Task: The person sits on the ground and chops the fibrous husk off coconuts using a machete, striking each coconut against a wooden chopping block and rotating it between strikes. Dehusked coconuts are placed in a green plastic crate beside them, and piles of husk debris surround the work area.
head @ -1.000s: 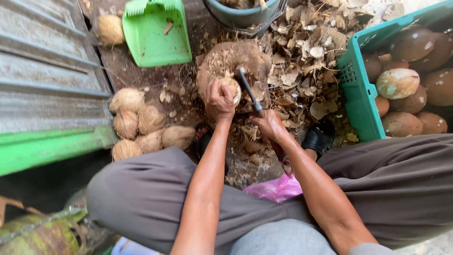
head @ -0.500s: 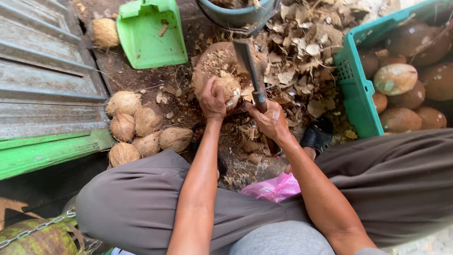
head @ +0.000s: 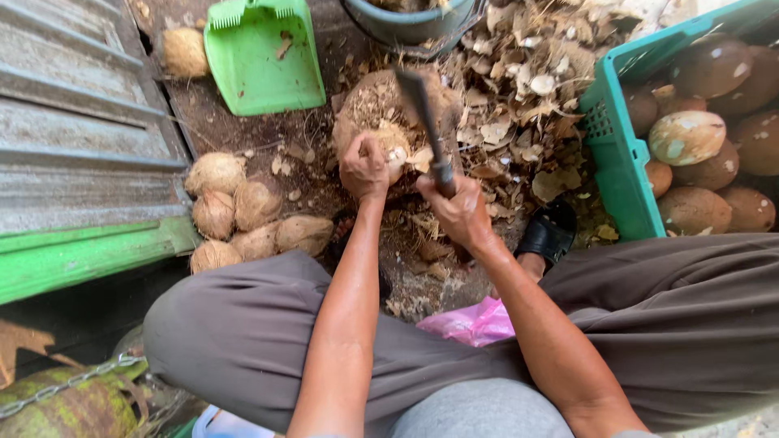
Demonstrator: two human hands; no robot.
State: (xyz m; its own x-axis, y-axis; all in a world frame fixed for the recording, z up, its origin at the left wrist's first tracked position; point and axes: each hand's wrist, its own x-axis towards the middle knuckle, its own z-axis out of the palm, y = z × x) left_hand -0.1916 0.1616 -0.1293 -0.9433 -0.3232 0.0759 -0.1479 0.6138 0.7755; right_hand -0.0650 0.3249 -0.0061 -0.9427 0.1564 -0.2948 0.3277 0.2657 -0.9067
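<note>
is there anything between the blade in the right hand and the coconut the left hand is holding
Nothing visible does. The right hand holds the blade raised and angled above the coconut, which the left hand steadies on the stump. Only the left hand's own fingers, gripping the coconut's near side, sit close to the gap.
</note>
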